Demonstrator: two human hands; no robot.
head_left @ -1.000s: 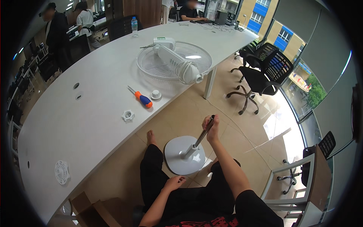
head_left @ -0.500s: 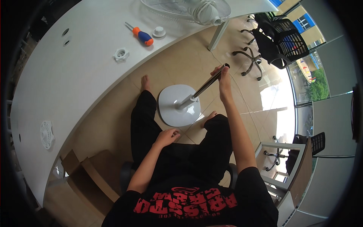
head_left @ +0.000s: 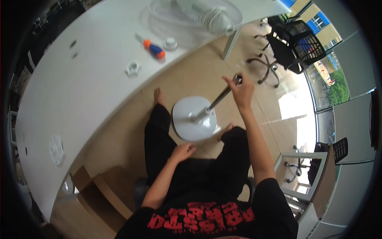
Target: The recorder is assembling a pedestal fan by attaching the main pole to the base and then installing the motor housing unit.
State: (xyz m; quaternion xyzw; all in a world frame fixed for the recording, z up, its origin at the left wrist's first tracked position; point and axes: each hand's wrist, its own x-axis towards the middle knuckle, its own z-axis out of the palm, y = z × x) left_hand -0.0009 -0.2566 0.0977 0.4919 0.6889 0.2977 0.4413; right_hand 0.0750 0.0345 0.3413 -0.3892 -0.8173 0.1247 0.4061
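Observation:
A fan stand is on the floor between my feet, its glossy white base [head_left: 184, 127] flat and its metal pole [head_left: 220, 97] leaning up to the right from a white collar [head_left: 202, 115]. My right hand [head_left: 243, 92] is closed around the pole's upper end, the thumb sticking out to the left. Over my left thigh, my left hand [head_left: 183, 152] rests with fingers loosely curled and nothing visible in it. On the white table [head_left: 99, 59] lie a screwdriver [head_left: 154, 49] with an orange and blue handle, a white round cap [head_left: 170, 44] and a white lobed nut [head_left: 133, 69].
A fan head with a clear round part [head_left: 215, 20] lies at the table's far edge. A white perforated plate [head_left: 57, 149] lies at left. An open cardboard box [head_left: 105, 195] stands on the floor below. Office chairs [head_left: 292, 47] stand at far right, and a cord crosses the floor.
The view has shifted, so most things appear lower and farther right. My right thumb has lifted outward at the pole's top. My left hand stays near my lap.

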